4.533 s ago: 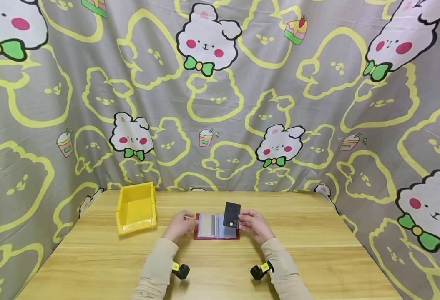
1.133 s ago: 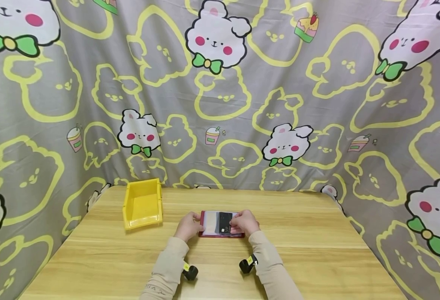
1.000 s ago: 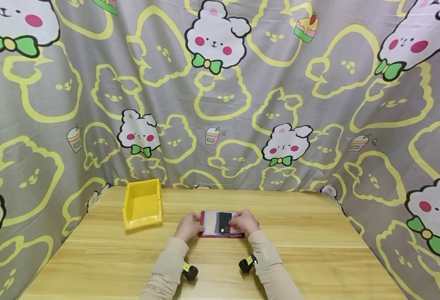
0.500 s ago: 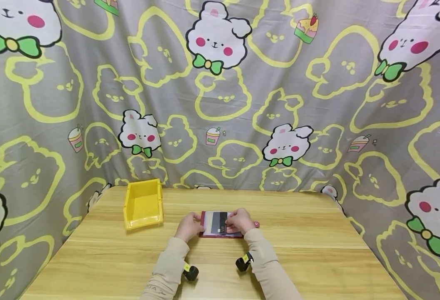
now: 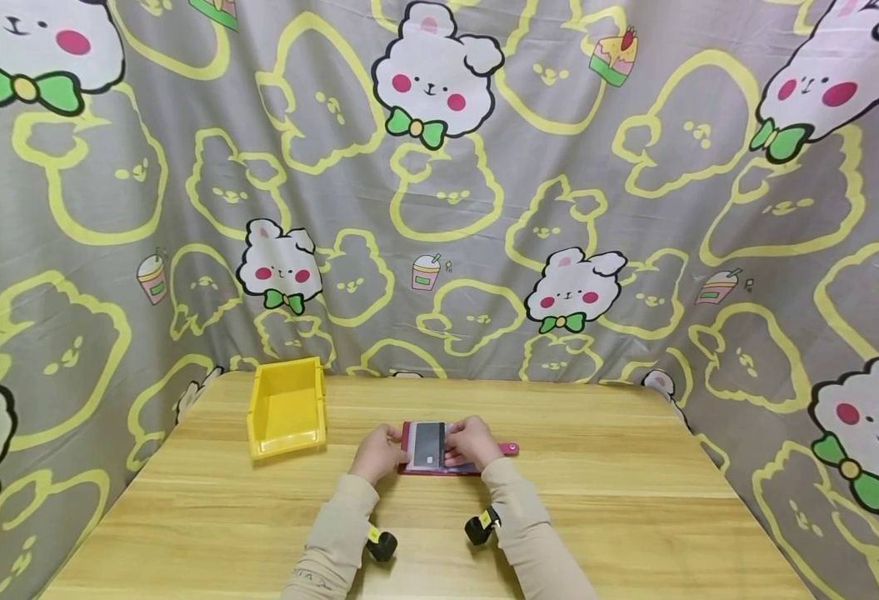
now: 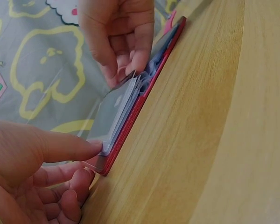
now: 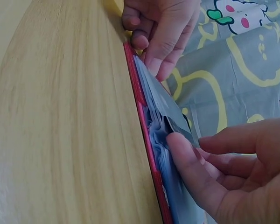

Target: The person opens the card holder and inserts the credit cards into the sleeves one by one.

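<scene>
A red card holder (image 6: 141, 101) lies spread on the table, with clear plastic sleeves inside. In the head view a black bank card (image 5: 429, 443) sits mostly under the clear sleeve of the left page. My left hand (image 5: 379, 452) pinches the holder's left edge, thumb pressing on the sleeve and fingers at the cover's edge. My right hand (image 5: 475, 442) pinches the card's right end near the fold, best seen in the right wrist view, where the thumb (image 7: 184, 151) lies beside the sleeves. The holder's snap strap (image 5: 510, 448) sticks out to the right.
A yellow plastic bin (image 5: 287, 408) stands at the back left of the wooden table (image 5: 634, 500). A patterned grey curtain (image 5: 439, 333) hangs behind and on both sides. Each forearm wears a black wrist camera (image 5: 382, 546).
The black card, first held up over the right page, has slid leftward under the left page's sleeve. My right hand moved left with it, uncovering the strap; my left hand came to grip the holder.
</scene>
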`<action>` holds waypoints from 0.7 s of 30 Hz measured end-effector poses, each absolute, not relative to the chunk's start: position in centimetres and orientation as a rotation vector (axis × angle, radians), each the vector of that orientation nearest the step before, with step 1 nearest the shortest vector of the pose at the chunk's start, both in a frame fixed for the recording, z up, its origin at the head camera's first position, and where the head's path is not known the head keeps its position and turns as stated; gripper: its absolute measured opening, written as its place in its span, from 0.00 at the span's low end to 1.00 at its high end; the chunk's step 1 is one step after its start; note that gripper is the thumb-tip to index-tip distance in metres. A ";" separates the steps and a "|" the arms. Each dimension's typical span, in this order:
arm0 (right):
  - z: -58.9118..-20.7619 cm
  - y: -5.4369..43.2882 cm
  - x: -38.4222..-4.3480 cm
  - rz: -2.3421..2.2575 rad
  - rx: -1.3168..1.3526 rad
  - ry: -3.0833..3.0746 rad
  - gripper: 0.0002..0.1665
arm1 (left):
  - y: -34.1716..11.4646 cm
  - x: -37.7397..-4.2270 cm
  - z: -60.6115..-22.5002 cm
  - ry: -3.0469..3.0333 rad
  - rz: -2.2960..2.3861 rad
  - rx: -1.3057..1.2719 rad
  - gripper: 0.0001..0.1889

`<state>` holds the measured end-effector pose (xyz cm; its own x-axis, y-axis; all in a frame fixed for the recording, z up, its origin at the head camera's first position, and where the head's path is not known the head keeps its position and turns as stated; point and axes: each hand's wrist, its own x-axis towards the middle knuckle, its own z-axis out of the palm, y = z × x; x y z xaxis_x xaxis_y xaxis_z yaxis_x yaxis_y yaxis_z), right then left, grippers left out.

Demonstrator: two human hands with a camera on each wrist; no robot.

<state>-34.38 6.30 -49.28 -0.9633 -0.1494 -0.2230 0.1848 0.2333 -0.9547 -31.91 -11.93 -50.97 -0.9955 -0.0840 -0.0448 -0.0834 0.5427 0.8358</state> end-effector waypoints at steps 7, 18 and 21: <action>-49.2 6.7 -34.3 -1.791 -0.009 2.227 0.10 | -12.1 -31.9 -50.8 -2.754 -1.528 0.137 0.19; -48.4 11.7 -34.6 -1.885 0.015 2.210 0.15 | -13.4 -31.8 -50.1 -2.663 -1.872 0.205 0.19; -48.3 13.5 -34.6 -1.931 0.044 2.207 0.16 | -13.5 -31.8 -50.0 -2.631 -1.960 0.233 0.20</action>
<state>-34.61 13.54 -48.33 -0.9778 -0.1142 -0.1759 0.1591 0.1420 -0.9770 -31.82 -13.52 -49.99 -0.9792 -0.0253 -0.2013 -0.2001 0.2838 0.9378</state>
